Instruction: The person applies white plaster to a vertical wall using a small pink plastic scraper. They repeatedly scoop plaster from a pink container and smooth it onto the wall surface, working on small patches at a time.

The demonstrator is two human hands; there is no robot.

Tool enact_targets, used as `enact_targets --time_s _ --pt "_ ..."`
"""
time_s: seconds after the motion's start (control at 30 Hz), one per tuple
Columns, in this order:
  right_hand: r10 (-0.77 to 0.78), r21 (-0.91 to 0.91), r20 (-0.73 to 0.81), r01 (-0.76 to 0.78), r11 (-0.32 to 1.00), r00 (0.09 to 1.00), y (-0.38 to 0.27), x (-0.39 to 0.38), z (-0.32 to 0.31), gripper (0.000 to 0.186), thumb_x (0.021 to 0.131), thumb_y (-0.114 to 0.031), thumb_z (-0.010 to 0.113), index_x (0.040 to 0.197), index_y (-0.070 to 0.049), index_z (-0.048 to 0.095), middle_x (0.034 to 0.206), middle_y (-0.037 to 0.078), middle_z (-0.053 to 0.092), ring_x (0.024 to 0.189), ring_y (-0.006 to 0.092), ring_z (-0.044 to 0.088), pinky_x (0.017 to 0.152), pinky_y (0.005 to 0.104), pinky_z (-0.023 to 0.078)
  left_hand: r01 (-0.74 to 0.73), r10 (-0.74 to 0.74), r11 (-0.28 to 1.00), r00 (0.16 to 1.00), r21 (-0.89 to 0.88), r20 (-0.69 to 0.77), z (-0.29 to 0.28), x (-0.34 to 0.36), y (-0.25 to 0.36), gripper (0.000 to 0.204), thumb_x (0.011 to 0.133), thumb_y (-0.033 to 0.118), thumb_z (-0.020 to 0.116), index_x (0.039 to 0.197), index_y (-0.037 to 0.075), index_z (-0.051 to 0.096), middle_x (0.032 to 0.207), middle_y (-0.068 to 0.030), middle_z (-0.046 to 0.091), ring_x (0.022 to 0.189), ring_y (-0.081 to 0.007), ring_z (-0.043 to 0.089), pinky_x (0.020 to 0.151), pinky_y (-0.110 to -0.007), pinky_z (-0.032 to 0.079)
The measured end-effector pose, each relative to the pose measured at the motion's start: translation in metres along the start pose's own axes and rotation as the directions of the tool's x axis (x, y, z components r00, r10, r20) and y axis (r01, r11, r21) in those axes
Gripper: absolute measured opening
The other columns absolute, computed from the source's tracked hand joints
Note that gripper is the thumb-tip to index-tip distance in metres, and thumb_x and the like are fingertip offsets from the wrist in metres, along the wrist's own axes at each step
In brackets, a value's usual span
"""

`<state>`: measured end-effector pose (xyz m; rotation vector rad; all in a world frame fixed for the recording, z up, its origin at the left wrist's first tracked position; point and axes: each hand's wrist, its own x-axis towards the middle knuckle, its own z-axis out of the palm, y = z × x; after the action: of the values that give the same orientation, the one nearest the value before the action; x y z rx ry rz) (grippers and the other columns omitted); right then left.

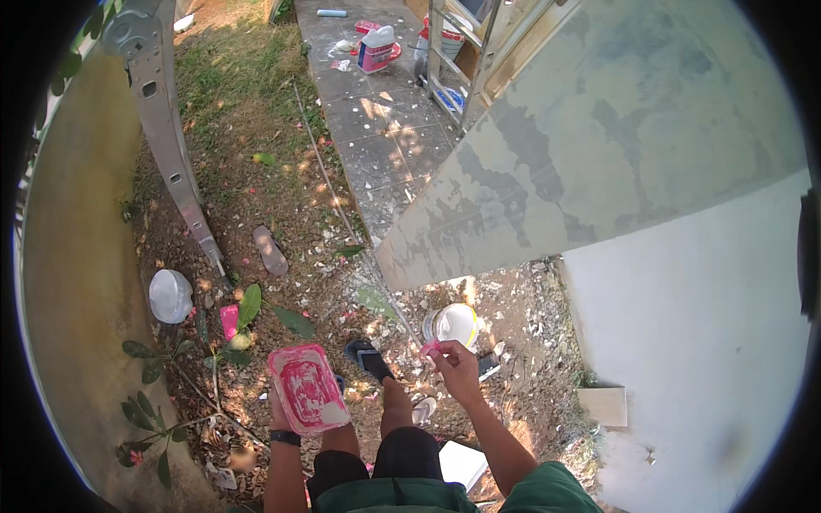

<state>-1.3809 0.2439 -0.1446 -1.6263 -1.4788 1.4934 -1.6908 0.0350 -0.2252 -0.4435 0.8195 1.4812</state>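
My left hand [280, 414], with a black band at its wrist, grips a shallow pink rectangular tub [306, 389] from its left side. The tub's inside is smeared with pale paste, with a whitish patch in one near corner. My right hand [456, 369] is closed in a pinch on a small pink thing [431, 349], whose kind I cannot make out. Beyond that hand stands a white bucket [451, 325] with pale contents. A long thin rod [329, 184] runs from the grass toward my right hand; whether they touch, I cannot tell.
At right a patchy grey wall [599, 145] juts out above a white surface [684, 325]. A metal ladder [162, 128] stands at left, another [453, 64] at the back. Pink-and-white jug [376, 50], white round container [171, 296], pink block [229, 321] and sandal [270, 250] lie about.
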Motion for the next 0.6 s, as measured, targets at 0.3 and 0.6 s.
enact_targets --time_s 0.3,0.6 --pt "0.354 0.349 -0.481 -0.195 0.916 0.802 0.098 -0.285 -0.075 0.018 0.096 -0.013 0.072 0.108 0.001 0.071 0.090 0.007 0.076 0.070 0.0102 0.066 0.061 0.0255 0.052 0.294 -0.417 0.809 0.898 0.509 0.144 0.090 -0.028 -0.042 0.067 0.103 0.064 0.052 0.141 0.010 0.058 0.132 -0.0104 0.067 0.116 -0.0256 0.069 0.100 -0.045 0.058" --pt "0.804 -0.250 -0.131 -0.804 0.540 0.581 0.246 -0.573 0.039 0.037 0.090 -0.049 0.070 0.098 -0.015 0.082 0.097 0.012 0.079 0.092 0.0340 0.075 0.084 0.0458 0.058 0.306 -0.600 0.523 0.795 0.796 0.088 0.187 -0.025 -0.174 0.054 0.107 0.056 0.048 0.131 0.011 0.064 0.119 -0.0074 0.071 0.106 -0.0235 0.071 0.093 -0.043 0.061"
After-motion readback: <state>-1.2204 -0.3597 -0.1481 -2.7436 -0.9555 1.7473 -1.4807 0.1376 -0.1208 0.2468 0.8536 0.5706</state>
